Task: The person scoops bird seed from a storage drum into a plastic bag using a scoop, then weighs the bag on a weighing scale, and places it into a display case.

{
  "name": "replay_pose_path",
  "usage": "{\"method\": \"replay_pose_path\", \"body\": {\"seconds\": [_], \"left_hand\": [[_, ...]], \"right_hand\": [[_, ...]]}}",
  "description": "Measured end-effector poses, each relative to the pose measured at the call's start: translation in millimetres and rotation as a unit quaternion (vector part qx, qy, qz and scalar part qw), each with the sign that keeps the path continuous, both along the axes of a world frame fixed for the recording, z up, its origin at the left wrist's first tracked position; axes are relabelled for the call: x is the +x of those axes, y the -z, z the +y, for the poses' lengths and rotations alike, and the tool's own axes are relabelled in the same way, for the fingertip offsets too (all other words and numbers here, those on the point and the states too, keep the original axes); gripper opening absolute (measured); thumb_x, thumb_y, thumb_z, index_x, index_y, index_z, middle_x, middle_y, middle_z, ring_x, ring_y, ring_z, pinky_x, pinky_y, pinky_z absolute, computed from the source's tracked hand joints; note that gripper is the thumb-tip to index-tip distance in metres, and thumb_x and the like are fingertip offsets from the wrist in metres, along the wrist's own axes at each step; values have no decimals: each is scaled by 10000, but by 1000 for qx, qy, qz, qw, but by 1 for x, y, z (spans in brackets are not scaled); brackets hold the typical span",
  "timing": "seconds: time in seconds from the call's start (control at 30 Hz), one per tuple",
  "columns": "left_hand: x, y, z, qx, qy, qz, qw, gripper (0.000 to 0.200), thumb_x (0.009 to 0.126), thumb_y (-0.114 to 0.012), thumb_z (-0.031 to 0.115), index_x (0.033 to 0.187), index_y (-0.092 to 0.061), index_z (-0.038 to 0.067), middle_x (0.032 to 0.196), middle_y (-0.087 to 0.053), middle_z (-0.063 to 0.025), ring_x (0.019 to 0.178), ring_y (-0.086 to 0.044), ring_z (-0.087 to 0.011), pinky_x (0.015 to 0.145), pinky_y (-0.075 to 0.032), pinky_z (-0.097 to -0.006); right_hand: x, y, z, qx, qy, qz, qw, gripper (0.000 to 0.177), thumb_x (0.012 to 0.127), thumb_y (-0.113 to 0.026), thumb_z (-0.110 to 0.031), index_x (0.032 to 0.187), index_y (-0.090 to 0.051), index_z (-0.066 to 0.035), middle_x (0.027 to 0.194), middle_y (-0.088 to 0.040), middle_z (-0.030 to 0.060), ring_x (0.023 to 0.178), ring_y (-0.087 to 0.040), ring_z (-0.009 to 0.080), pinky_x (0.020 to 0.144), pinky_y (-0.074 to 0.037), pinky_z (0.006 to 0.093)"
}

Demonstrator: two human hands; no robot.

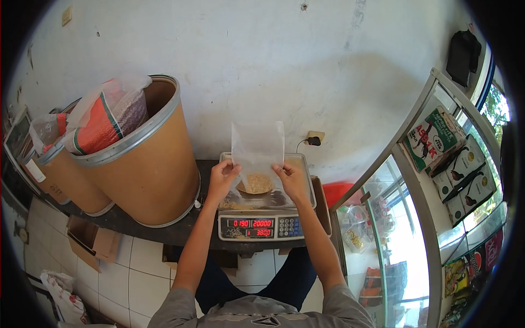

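A clear plastic bag stands up over the digital scale, its lower part holding tan grains. My left hand pinches the left edge of the bag, and my right hand pinches its right edge. Under the bag lies the scale's metal pan, with loose grains scattered at its front left. Red digits glow on the display, reading 0.190 and 20000 on top. Some grains also lie on the scale's front panel.
Large brown drums stand on the left, the biggest with a red-and-white woven sack in its mouth. To the right rises a glass display case with packets on it. A plug sits in the wall socket behind the scale.
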State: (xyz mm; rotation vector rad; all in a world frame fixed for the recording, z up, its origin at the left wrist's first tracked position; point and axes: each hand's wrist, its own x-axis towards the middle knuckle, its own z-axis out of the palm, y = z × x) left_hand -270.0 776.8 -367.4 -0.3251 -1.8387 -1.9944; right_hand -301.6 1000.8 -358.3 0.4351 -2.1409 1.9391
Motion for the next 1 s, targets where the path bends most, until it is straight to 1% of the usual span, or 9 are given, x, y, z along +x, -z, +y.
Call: {"method": "replay_pose_path", "body": {"seconds": [0.13, 0.2, 0.27, 0.5, 0.57, 0.67, 0.73, 0.83, 1.0], "left_hand": [[-15, -13, 1, -59, -22, -6, 998, 138, 850, -667, 103, 884, -645, -29, 782, -635, -21, 729, -575, -79, 685, -460, -250], [-20, -15, 1, -58, -26, 2, 998, 127, 845, -666, 89, 877, -653, -34, 762, -635, -23, 714, -575, -80, 674, -462, -250], [-26, -11, 1, -42, -26, -10, 999, 128, 845, -675, 89, 882, -662, -34, 722, -626, -24, 689, -554, -74, 652, -448, -236], [-21, -4, 1, -38, -68, -8, 997, 171, 848, -700, 136, 900, -660, -22, 741, -629, -14, 687, -533, -61, 646, -432, -220], [-14, 2, 5, 29, -60, 27, 997, 198, 855, -698, 152, 935, -655, -23, 791, -644, -15, 732, -550, -65, 681, -443, -227], [-1, 28, 5, -36, -28, -44, 998, 213, 860, -692, 155, 964, -649, -26, 840, -656, -27, 783, -569, -75, 722, -454, -239], [0, 31, 9, -5, -20, -59, 998, 201, 861, -686, 149, 947, -656, -30, 839, -665, -34, 793, -585, -89, 746, -464, -249], [-3, 28, 14, 37, -21, -46, 998, 180, 850, -690, 135, 907, -666, -33, 765, -644, -14, 716, -564, -76, 677, -453, -240], [-17, 20, 6, -93, -81, -54, 991, 174, 836, -701, 143, 854, -663, -26, 645, -573, 18, 593, -481, -45, 545, -385, -238]], "right_hand": [[-3, -6, 1, -6, -17, -41, 999, 207, 867, -692, -206, 898, -699, -2, 822, -663, -1, 768, -564, 60, 722, -441, 223], [-8, -5, -2, -26, -15, -29, 999, 196, 852, -703, -193, 903, -708, -4, 768, -650, -1, 713, -552, 58, 679, -436, 219], [-11, -2, -2, -47, -12, -14, 999, 188, 838, -714, -179, 908, -718, -5, 714, -636, 0, 658, -540, 56, 636, -431, 215], [-9, 4, -4, -61, -5, -12, 998, 249, 901, -656, -248, 909, -699, -3, 787, -644, -5, 744, -550, 68, 703, -438, 238], [-8, 7, -3, -71, -2, -7, 997, 259, 907, -647, -257, 929, -697, -3, 790, -642, -4, 745, -550, 71, 707, -438, 242], [-4, 10, 3, -56, 25, 6, 998, 268, 902, -645, -246, 954, -692, 13, 782, -644, 18, 727, -549, 72, 672, -439, 241], [2, 16, 7, 16, 33, -6, 999, 263, 898, -649, -240, 934, -682, 19, 783, -643, 13, 721, -549, 71, 658, -439, 240], [1, 20, 9, 21, 25, -17, 999, 236, 887, -661, -217, 894, -677, 18, 779, -640, 6, 720, -550, 64, 644, -438, 238], [-9, 23, 9, -68, 21, -14, 997, 185, 876, -686, -201, 883, -652, -19, 762, -618, -16, 711, -549, 66, 675, -434, 218]]}}
